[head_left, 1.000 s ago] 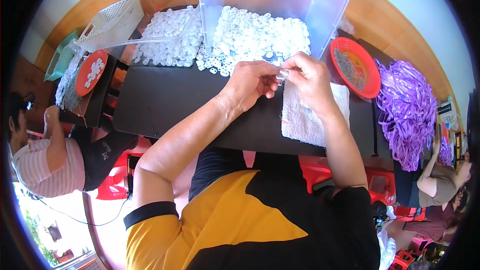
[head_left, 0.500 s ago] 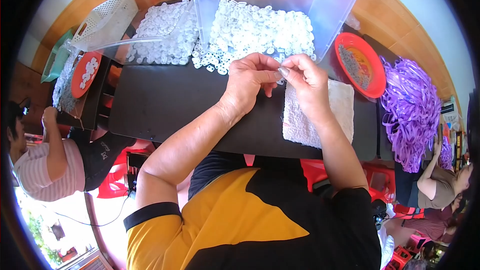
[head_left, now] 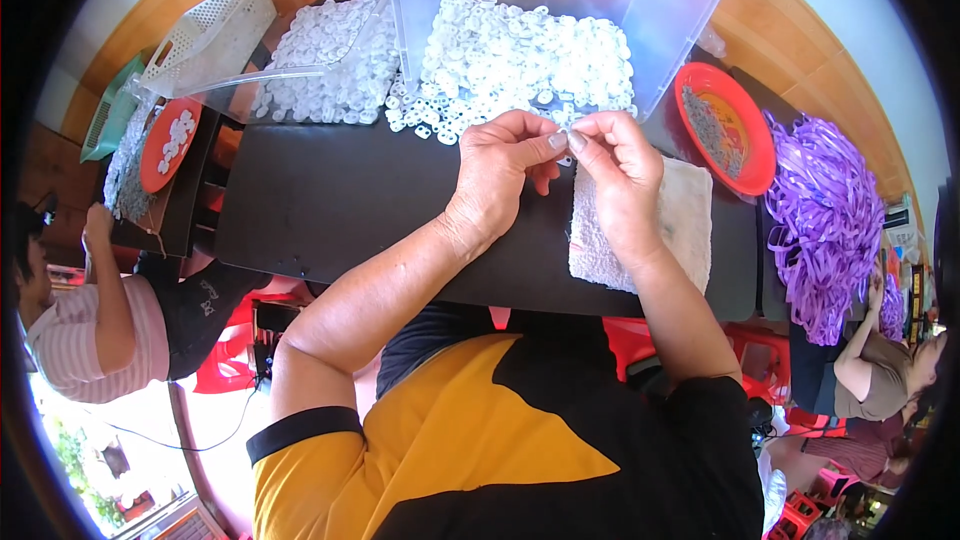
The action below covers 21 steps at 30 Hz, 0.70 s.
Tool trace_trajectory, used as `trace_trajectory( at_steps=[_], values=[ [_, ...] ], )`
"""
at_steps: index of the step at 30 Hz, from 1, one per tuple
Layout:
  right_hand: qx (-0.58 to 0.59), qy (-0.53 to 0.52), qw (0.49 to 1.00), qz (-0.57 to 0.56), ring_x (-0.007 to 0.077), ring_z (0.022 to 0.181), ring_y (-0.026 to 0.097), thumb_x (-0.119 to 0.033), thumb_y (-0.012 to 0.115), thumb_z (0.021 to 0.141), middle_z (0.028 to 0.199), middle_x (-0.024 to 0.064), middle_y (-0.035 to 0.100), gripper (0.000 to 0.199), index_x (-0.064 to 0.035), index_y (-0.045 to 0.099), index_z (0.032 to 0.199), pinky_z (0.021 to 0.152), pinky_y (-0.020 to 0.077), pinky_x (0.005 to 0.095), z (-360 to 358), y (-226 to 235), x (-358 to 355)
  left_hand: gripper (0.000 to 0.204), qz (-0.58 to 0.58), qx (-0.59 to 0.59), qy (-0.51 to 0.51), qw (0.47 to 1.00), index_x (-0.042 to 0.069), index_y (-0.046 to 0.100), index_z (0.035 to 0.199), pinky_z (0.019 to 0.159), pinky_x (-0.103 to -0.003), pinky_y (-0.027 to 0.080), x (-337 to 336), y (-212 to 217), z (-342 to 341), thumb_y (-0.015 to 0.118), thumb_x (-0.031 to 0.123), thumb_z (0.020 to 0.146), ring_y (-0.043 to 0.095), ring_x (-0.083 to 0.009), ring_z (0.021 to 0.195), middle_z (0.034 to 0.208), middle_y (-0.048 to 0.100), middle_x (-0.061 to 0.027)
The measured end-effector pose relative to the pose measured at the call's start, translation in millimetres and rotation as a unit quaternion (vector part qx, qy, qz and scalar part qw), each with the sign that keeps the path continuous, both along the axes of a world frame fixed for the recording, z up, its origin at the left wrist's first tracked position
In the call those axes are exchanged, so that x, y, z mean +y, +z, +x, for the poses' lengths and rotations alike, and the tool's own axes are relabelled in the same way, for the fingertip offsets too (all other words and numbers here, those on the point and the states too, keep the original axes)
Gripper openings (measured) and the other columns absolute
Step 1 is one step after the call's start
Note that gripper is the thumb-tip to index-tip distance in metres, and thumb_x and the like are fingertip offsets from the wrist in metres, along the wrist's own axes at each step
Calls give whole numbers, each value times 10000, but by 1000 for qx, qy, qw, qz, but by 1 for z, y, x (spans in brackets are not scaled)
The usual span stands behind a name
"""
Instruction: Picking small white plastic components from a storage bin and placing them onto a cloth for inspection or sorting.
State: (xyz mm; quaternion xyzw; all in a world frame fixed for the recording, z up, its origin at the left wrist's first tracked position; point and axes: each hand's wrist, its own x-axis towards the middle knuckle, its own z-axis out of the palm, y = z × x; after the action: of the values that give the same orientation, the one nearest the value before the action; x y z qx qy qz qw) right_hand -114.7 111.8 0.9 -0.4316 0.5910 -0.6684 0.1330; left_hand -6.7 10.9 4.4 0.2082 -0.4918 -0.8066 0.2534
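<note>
My left hand [head_left: 500, 172] and my right hand [head_left: 622, 168] meet fingertip to fingertip over the dark table [head_left: 350, 195]. Both are closed in a pinch, thumb against forefinger. Whatever lies between the fingertips is too small and too covered to name. Just beyond them spreads a heap of small white plastic pieces with holes [head_left: 520, 55], spilling out of a clear plastic bin [head_left: 675, 15] tipped on its side. A folded white cloth [head_left: 680, 210] lies under and beside my right wrist.
Another clear bin with white pieces [head_left: 330, 55] stands at back left. On the right are a red bowl of small grey parts [head_left: 760, 155] and a pile of purple ribbons [head_left: 825, 225]. A person [head_left: 105, 325] works at left beside a red plate [head_left: 155, 165]; more people sit at right.
My hands stay pinched together at nearly the same spot, with only a slight shift of the fingers. The whole view has moved a little.
</note>
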Motion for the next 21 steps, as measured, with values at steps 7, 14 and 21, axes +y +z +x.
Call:
trace_trajectory(
  at_steps=[7,14,21],
  values=[
    [-9,18,1000,18,92,740,567,-9,609,892,814,34,625,59,4,571,936,697,469,249,-5,1,1,90,12,-6,-4,1000,-7,606,920,541,-245,448,0,-1,1,611,82,913,580,-135,636,764,618,-63],
    [166,-19,982,85,153,698,565,-7,591,890,776,90,596,50,1,560,929,647,462,280,-10,14,9,89,-25,-44,-16,999,6,609,909,529,-237,441,-2,-1,2,608,94,914,575,-123,630,760,616,-53],
    [229,6,969,95,289,690,602,48,556,846,783,144,585,77,-3,543,901,640,477,330,-12,13,9,82,-49,-69,-26,996,9,612,907,524,-230,439,-1,0,4,627,89,900,571,-110,624,746,611,-43]
  ],
)
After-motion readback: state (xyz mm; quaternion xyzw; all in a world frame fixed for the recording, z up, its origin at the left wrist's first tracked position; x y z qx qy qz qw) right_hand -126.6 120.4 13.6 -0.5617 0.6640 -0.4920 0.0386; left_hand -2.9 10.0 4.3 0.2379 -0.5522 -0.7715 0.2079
